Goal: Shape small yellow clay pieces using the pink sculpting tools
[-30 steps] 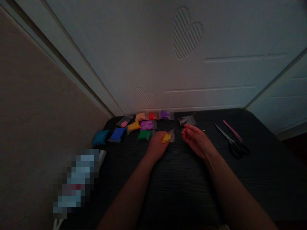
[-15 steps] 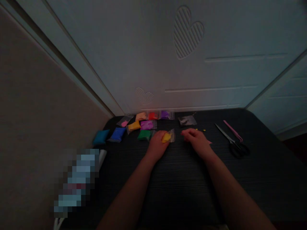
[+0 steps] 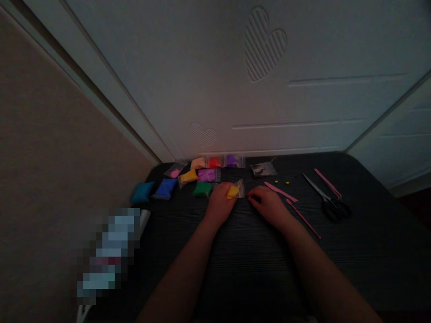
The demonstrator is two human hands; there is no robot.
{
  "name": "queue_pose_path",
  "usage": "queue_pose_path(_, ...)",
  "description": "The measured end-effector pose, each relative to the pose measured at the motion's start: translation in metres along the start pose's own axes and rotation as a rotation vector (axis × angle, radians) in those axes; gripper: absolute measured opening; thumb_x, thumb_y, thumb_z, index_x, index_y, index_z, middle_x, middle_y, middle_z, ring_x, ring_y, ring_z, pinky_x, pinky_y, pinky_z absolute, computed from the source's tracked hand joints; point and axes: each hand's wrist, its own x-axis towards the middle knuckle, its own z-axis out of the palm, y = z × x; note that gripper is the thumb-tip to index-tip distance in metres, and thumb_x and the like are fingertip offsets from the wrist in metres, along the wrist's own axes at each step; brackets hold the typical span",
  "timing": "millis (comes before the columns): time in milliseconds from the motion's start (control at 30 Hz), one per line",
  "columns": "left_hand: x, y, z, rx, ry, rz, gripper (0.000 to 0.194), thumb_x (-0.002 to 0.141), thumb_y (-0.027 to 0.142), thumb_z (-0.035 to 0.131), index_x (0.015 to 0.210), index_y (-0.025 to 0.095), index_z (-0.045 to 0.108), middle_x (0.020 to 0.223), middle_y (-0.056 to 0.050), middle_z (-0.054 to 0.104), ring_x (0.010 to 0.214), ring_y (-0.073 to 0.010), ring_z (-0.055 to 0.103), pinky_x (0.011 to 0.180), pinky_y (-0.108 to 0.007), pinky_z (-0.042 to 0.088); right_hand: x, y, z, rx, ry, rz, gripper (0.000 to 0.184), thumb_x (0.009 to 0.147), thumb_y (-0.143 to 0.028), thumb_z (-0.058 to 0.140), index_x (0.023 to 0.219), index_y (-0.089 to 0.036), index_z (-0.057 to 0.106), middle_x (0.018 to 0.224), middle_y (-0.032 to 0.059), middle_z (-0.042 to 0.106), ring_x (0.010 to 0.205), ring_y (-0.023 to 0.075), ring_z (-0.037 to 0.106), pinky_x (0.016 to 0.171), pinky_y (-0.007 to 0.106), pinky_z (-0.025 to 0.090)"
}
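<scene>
The scene is dim. My left hand point(image 3: 220, 204) rests on the black table point(image 3: 256, 269) with its fingers closed on a small clear bag of yellow clay point(image 3: 233, 191). My right hand point(image 3: 267, 204) lies palm down just right of that bag, fingers curled and pointing at the bag's open edge; I cannot see anything in it. Two thin pink modelling sticks point(image 3: 280, 191) point(image 3: 303, 218) lie on the table right beside my right hand.
Several small bags of coloured clay lie in a cluster at the back left: teal point(image 3: 142, 192), blue point(image 3: 164, 188), green point(image 3: 202, 189), magenta point(image 3: 207, 174), red point(image 3: 214, 162). A dark bag point(image 3: 262, 169), black scissors point(image 3: 330, 204) and another pink stick point(image 3: 327, 182) lie to the right. A white panelled wall stands behind.
My right hand turned palm down and moved left toward the yellow bag. Two pink sticks, not seen a second ago, now lie uncovered on the table beside it. My left hand stayed put.
</scene>
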Motion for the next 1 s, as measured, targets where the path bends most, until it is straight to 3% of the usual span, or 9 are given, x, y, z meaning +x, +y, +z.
queue_pose_path(300,0.0009,0.0003,0.0002,-0.086,0.001,-0.062,0.023,0.064,0.011,0.053,0.085,0.020,0.054,0.086,-0.002,0.057,0.086,-0.0187,0.052,0.080,-0.033,0.041,-0.0017,-0.0017,-0.0014,-0.025,-0.007,-0.020,0.023,0.075,-0.019,0.051,0.096,-0.020,0.061,0.090,0.0056,0.058,0.086,0.0177,0.053,0.078,0.033,0.042)
queue_pose_path(667,0.0061,-0.0007,-0.0059,-0.381,0.046,-0.228,0.018,0.064,0.016,0.053,0.082,0.016,0.052,0.071,0.002,0.055,0.065,-0.0123,0.054,0.061,-0.024,0.044,-0.0010,-0.0001,-0.0042,0.039,0.055,0.019,0.024,0.072,-0.011,0.047,0.091,-0.019,0.060,0.087,0.0039,0.058,0.081,0.0154,0.053,0.073,0.030,0.043)
queue_pose_path(1000,0.0045,0.0059,-0.0076,-0.385,0.031,-0.231,0.016,0.064,0.015,0.054,0.079,0.016,0.051,0.067,0.004,0.052,0.062,-0.0111,0.051,0.059,-0.022,0.041,-0.0003,0.0003,-0.0049,0.097,0.137,0.038,0.025,0.070,-0.008,0.045,0.086,-0.020,0.060,0.087,0.0033,0.059,0.085,0.0170,0.054,0.079,0.033,0.041)
